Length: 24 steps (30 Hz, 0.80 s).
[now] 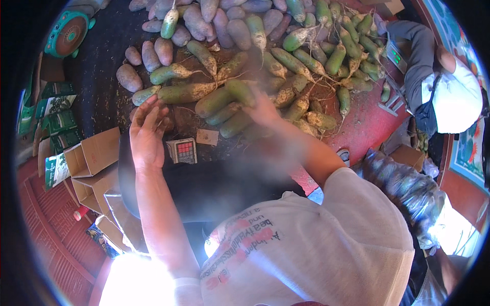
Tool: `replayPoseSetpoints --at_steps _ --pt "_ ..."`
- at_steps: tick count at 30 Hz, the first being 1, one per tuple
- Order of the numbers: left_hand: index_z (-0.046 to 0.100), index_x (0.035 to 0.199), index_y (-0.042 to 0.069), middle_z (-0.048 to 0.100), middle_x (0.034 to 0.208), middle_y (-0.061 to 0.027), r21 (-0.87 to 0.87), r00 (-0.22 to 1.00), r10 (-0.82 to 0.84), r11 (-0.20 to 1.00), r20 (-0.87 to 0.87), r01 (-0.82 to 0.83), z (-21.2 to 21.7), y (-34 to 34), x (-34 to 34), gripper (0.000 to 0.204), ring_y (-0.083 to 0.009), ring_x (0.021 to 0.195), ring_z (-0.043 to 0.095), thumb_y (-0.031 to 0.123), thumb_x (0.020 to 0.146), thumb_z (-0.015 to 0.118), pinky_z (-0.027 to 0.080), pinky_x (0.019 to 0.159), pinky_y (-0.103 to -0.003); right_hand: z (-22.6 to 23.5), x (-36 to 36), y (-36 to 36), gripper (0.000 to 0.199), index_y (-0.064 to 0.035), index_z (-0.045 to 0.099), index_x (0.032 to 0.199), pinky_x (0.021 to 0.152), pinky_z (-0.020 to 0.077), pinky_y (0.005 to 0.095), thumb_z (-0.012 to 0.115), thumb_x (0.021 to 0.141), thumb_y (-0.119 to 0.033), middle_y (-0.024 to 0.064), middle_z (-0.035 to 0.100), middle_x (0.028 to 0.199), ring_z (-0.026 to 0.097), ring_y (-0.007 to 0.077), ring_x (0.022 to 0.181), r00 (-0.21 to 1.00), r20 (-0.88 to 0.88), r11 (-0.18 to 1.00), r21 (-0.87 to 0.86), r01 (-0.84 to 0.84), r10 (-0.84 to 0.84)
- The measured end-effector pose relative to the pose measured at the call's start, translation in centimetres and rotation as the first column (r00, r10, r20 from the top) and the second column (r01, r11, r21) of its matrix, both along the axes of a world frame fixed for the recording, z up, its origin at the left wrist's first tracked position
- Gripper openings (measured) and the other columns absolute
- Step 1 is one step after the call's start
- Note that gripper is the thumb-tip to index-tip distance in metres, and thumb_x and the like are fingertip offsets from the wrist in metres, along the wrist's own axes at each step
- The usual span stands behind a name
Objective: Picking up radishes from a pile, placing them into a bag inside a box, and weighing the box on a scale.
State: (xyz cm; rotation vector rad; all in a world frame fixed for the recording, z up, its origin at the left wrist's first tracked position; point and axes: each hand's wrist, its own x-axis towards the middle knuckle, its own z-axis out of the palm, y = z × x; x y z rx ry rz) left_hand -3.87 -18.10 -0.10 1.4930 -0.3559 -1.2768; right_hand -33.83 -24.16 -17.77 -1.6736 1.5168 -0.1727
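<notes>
Ahead of my left hand (147, 133) I see a strip of bare dark cloth (104, 89) running toward the purple tubers (148, 55), the one open lane. My right hand (263, 109) is hemmed in by the packed heap of green radishes (286, 76). Cardboard boxes (92, 153) block the left, a calculator (182, 151) lies just beside my left wrist, and another person's arm (418, 56) closes the far right.

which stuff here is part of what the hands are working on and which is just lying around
In hand:
- right hand, blurred, on a green radish
- left hand, open, above the dark cloth
- pile of green radishes

Lying about:
- purple tubers
- calculator
- cardboard boxes
- teal fan
- plastic bag of vegetables
</notes>
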Motion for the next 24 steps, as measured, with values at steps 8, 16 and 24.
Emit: replayPoseSetpoints --at_steps 8,16,24 --pt "0.053 0.138 0.005 0.059 0.133 -0.0091 -0.029 0.996 0.091 0.995 -0.026 -0.091 -0.2 0.1 1.1 0.040 -0.0193 0.115 0.058 0.012 0.098 0.059 0.045 0.099 -0.034 -5.1 -1.8 -4.0 0.064 -0.0096 0.042 0.145 0.101 0.0461 0.0475 0.066 0.085 -0.009 0.0280 0.050 0.129 0.052 0.0426 0.121 0.995 -0.065 0.960 -0.273 0.053 -0.073" --pt "0.051 0.137 0.002 0.063 0.124 -0.0115 -0.366 0.916 0.112 0.893 -0.385 -0.263 0.5 1.6 10.1 0.038 -0.0214 0.106 0.060 0.004 0.099 0.052 0.048 0.093 -0.036 -4.7 -14.0 -3.6 0.044 -0.0012 0.054 0.127 0.098 0.0468 0.0489 0.062 0.085 -0.007 0.0238 0.054 0.123 0.053 0.0428 0.117 0.984 -0.102 0.882 -0.463 0.085 -0.148" --pt "0.053 0.131 -0.003 0.059 0.117 -0.0155 -0.414 0.883 0.269 0.805 -0.384 -0.425 4.6 7.1 17.9 0.032 -0.0225 0.094 0.051 0.003 0.100 0.047 0.044 0.083 -0.038 -9.8 -19.5 -9.1 0.062 0.0109 0.039 0.137 0.108 0.0351 0.0542 0.067 0.089 -0.017 0.0328 0.044 0.132 0.040 0.0500 0.128 0.889 -0.075 0.668 -0.689 0.282 -0.452"
